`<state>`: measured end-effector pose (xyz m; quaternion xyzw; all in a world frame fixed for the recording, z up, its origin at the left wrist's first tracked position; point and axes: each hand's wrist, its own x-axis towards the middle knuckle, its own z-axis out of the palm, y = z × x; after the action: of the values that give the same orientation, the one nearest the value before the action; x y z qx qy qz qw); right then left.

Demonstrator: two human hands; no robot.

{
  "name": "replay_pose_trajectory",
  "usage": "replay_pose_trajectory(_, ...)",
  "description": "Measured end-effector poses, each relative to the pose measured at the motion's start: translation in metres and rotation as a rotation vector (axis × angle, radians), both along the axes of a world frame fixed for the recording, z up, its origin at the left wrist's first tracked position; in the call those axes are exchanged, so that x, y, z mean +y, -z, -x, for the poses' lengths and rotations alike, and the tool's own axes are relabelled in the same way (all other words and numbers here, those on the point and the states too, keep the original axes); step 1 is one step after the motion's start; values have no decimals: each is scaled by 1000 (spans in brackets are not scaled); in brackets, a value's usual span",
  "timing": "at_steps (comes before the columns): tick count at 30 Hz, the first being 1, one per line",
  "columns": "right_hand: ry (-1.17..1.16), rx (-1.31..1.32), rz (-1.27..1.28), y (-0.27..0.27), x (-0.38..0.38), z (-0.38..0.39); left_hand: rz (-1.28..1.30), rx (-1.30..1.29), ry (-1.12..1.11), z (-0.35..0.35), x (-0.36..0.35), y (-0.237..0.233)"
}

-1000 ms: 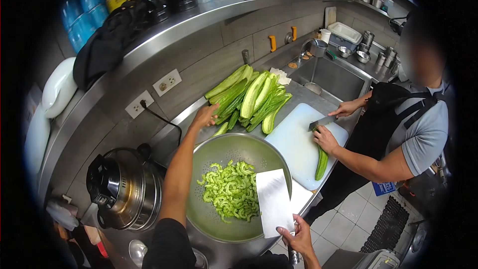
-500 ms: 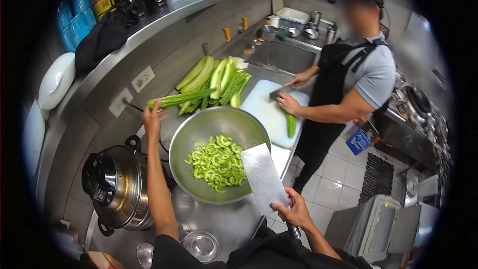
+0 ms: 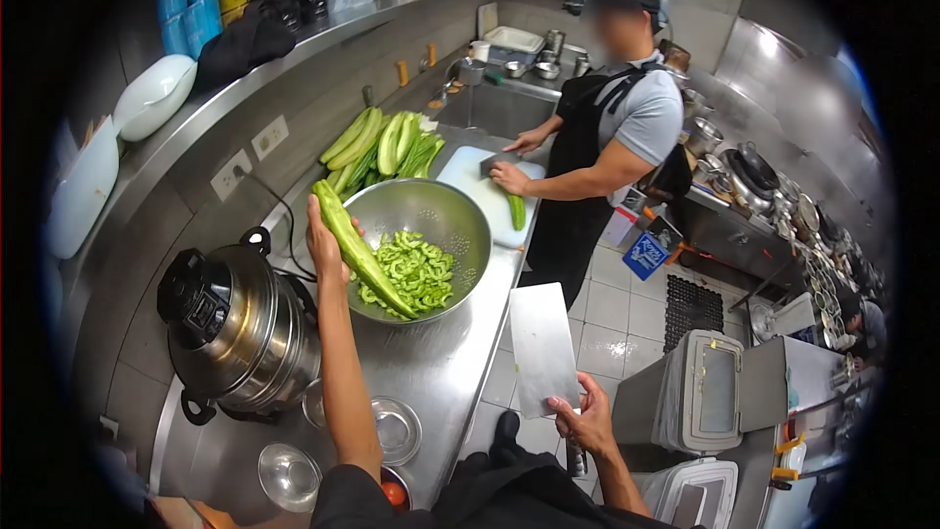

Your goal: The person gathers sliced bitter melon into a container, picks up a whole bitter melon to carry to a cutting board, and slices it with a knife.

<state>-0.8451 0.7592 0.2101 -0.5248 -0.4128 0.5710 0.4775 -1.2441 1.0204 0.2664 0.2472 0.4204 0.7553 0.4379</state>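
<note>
My left hand [image 3: 325,240] grips a long, halved green bitter gourd [image 3: 357,250], its scooped-out side showing. The gourd half slants over a perforated steel colander [image 3: 465,225], in which crescent-shaped green slices [image 3: 416,269] lie heaped. In my right hand [image 3: 586,418] is a cleaver [image 3: 544,353] with a broad rectangular blade, held up over the floor beside the counter edge. More gourd halves [image 3: 367,142] are piled behind the colander, against the wall.
A co-worker [image 3: 607,127] cuts a green gourd on a white board [image 3: 470,171] by the sink [image 3: 499,108]. A steel pressure cooker [image 3: 245,323] stands left of my arm. Glass lids [image 3: 397,431] lie on the counter [image 3: 450,353]. Grey bins [image 3: 666,397] stand at right.
My left hand has brought the gourd half from the pile toward me, tilting it over the colander. The cleaver has moved right, away from the colander. My view has turned rightward.
</note>
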Motion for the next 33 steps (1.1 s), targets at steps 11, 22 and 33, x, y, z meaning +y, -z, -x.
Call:
replay_pose_trajectory(11, 448, 479, -39, 34, -148, -67, -91, -272, 699, -151, -127, 2)
replay_pose_trajectory(22, 1179, 474, -224, 31, -477, -128, 795, -839, 1701, -387, -419, 251)
replay_pose_trajectory(33, 1864, 253, -340, 21, -851, -60, 723, -126, 2187, -541, -702, 125)
